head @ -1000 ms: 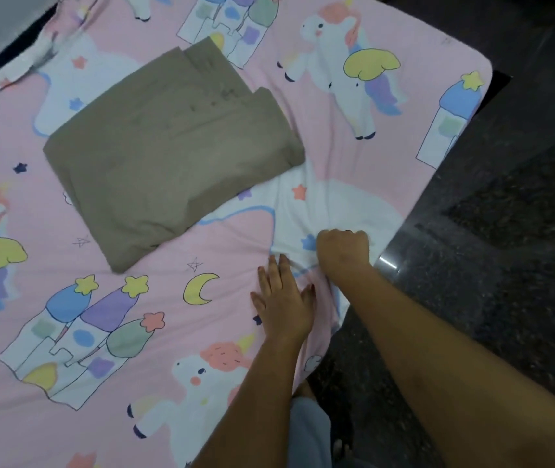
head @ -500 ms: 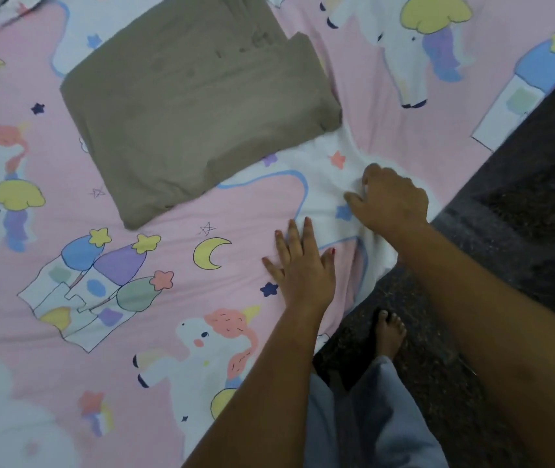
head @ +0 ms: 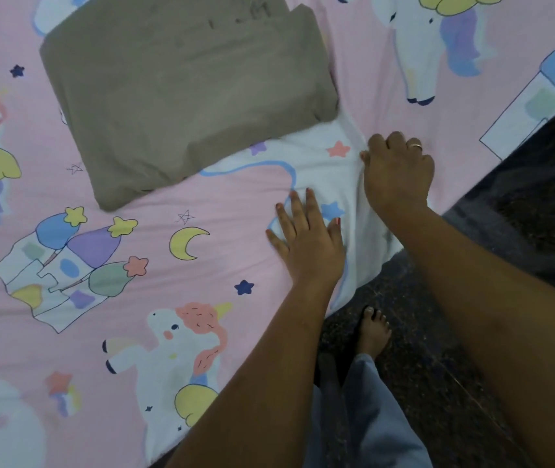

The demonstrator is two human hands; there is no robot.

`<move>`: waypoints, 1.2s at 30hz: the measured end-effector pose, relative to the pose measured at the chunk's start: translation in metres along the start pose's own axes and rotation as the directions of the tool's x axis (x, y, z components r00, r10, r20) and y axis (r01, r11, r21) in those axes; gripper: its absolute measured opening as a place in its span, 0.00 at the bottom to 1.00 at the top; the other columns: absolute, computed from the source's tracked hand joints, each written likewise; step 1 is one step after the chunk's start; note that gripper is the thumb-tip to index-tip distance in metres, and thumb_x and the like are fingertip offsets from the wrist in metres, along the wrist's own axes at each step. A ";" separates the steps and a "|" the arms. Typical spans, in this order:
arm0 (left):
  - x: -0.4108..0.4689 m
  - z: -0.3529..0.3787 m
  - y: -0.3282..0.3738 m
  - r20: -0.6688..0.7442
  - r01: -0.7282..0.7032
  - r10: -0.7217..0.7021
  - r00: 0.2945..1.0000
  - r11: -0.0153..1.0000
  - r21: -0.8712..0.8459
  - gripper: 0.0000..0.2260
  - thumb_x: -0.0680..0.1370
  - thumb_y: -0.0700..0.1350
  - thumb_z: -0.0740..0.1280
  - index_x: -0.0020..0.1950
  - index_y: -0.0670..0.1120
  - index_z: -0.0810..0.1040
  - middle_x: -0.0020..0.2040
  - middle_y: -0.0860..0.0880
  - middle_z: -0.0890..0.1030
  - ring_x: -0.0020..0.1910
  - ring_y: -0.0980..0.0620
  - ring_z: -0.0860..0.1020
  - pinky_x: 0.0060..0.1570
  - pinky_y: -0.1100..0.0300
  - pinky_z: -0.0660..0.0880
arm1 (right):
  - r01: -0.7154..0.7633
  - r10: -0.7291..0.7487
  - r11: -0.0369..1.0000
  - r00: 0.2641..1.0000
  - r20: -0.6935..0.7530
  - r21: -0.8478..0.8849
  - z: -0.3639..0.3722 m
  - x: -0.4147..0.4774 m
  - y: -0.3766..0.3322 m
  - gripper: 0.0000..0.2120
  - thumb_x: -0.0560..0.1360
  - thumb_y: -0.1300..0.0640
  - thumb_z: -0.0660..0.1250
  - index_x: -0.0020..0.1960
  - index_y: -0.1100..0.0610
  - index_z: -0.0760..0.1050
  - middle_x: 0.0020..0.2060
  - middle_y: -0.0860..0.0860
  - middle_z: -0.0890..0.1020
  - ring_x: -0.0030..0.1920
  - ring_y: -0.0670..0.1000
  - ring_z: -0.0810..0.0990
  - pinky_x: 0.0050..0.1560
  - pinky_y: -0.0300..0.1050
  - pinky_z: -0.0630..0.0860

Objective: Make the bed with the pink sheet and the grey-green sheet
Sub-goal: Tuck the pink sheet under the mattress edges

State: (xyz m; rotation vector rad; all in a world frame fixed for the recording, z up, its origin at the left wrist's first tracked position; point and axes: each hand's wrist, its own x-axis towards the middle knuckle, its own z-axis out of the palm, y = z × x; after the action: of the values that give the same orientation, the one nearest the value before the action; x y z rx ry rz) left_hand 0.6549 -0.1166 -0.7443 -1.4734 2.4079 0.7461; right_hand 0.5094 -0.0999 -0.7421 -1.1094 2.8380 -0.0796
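The pink sheet point(head: 222, 204), printed with unicorns, castles and moons, is spread over the bed. The grey-green sheet point(head: 181, 89) lies folded on top of it, at the upper middle. My left hand point(head: 308, 238) presses flat on the pink sheet near the bed's right edge, fingers straight. Just right of it, my right hand point(head: 397, 170) rests on the pink sheet with its fingers bent over a small ridge of cloth; whether it pinches the cloth cannot be told.
A dark speckled floor point(head: 472, 332) runs along the bed's right side. My bare foot point(head: 372, 332) and grey trouser leg point(head: 367, 420) stand on it close to the bed's edge.
Both hands have slid farther onto the bed, away from its edge. My right hand moved up and to the right across the sheet. The view has shifted closer to the bed.
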 end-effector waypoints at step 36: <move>0.048 0.009 0.107 0.032 -0.289 0.288 0.957 0.957 0.034 0.28 0.81 0.57 0.53 0.78 0.53 0.48 0.79 0.51 0.45 0.77 0.49 0.41 0.72 0.40 0.42 | -0.146 0.146 0.989 0.989 -0.014 0.011 -0.030 0.049 0.141 0.15 0.82 0.51 0.52 0.51 0.61 0.71 0.47 0.60 0.76 0.42 0.62 0.77 0.40 0.50 0.67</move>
State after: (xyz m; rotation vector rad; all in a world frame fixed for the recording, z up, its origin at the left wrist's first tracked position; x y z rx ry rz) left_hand 0.5375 -0.1087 -0.7403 -1.1014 2.6331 0.7664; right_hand 0.3755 -0.0288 -0.7268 -0.8997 2.9177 -0.0911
